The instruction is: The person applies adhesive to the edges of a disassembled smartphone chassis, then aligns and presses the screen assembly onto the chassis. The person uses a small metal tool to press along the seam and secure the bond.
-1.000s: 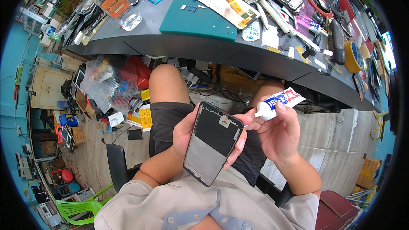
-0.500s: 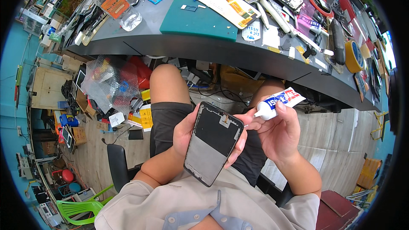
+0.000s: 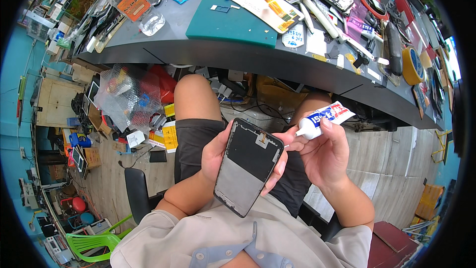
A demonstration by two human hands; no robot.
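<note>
A cluttered repair bench (image 3: 248, 54) curves across the top of my view, its dark surface crowded with tools, phone parts and a green cutting mat (image 3: 230, 22); a yellow tape roll (image 3: 411, 64) sits toward its right end. Below it, on the floor to my left, I see bubble wrap (image 3: 126, 97) over a heap of boxes and parts, and a green plastic chair (image 3: 94, 243) in the lower corner.

I am seated, knees under the bench edge. My left hand (image 3: 218, 151) cradles a phone frame (image 3: 248, 166) from beneath, over my lap, tilted with its top end away from me; the fingers are wrapped round its far edge, the thumb along the near side. Its open inner face points up at me.

My right hand (image 3: 325, 154) pinches a small white glue tube (image 3: 322, 119) between thumb and fingers, curled closed around it. The nozzle points left, at the frame's upper right corner; I cannot tell whether it touches.
</note>
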